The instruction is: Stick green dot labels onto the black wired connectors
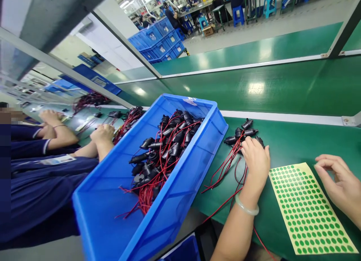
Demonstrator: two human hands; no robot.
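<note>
My left hand, with a pale bangle on its wrist, is closed on a black wired part on the green bench. Its fingertips are partly hidden. Several similar black cylindrical parts lie against the fingers, their thin red and black wires trailing toward me. To the right lies a pale yellow sheet of round green stickers, with a few spots bare along its top edge. My right hand hovers by the sheet's right edge, thumb and forefinger pinched together; anything between them is too small to make out.
A large blue bin stands tilted at my left, holding many black wired parts. Beyond it, co-workers' hands are over the bench. A white rail runs along the bench's back, with a metal post at right.
</note>
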